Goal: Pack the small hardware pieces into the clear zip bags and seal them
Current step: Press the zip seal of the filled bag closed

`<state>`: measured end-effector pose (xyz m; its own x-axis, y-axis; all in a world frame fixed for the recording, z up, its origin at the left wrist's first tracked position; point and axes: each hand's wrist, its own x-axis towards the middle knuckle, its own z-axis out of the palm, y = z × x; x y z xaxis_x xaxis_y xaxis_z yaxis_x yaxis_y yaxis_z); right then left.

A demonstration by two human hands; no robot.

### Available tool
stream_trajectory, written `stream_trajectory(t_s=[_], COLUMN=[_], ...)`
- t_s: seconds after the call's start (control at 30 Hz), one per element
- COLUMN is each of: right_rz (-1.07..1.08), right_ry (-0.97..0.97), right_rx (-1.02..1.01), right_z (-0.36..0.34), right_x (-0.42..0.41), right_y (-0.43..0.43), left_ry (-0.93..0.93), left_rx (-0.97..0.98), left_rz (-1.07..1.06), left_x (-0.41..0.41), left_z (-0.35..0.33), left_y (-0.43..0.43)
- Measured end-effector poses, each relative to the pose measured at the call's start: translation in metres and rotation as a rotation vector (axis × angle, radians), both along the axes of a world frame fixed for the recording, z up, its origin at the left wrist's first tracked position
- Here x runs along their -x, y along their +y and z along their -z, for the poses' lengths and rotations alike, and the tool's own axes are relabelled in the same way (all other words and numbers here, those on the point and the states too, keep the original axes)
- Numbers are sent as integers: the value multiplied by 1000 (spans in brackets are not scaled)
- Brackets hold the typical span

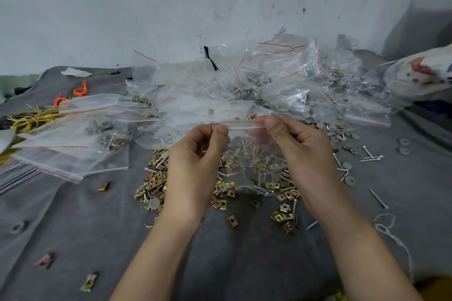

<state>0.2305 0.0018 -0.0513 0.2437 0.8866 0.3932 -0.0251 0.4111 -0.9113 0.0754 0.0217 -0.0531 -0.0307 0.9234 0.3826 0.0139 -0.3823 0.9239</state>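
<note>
A clear zip bag [254, 166] with a red line along its top hangs between my hands, holding gold clip nuts and silver nails. My left hand [195, 154] pinches the zip strip at its left end. My right hand [298, 146] pinches the strip at its right end. Whether the strip is closed I cannot tell. Beneath the bag a heap of loose gold clip nuts [156, 186] and nails lies on the grey cloth [97, 227].
Filled clear bags [281, 80] pile up behind against the wall. More bags [73, 144] lie at the left beside yellow [31, 118] and orange ties [79, 91]. Loose nails [378, 198], grey washers [403, 145] and a white string [386, 227] are scattered at the right.
</note>
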Motion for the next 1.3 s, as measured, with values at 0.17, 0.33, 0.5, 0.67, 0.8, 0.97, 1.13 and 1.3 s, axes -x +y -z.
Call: stream_trajectory(t_s=[0.17,0.33,0.5,0.67,0.8,0.97,1.13,1.3], right_rz=[4,-30,-57,-28,-11,-45,-53,-42], right_ry=[23,14,13,-145,-202,-224,-270,-284], right_rx=[4,13,16,17,-1,-37,-54,-48], right_z=[-2,-4,-5,-5,-5,-7,-14,-16], right_x=[1,1,0,0,-2,-3,-4,-3], right_y=[0,-2,-2,-3,-1,0,-1,-1], left_ry=[9,-8,-24,-28,-4,17,56,87], left_rx=[-5,-25,-28,-56,-97,-106,-133,-149], left_rz=[62,49,47,71,88,61,45,24], left_x=[-5,-7,-7,-9,-9,-7,-6,-4], left_z=[-1,-1,-2,-1,-2,-2,-2,-2], left_y=[-2,0,-1,-4,-6,-6,-7,-7])
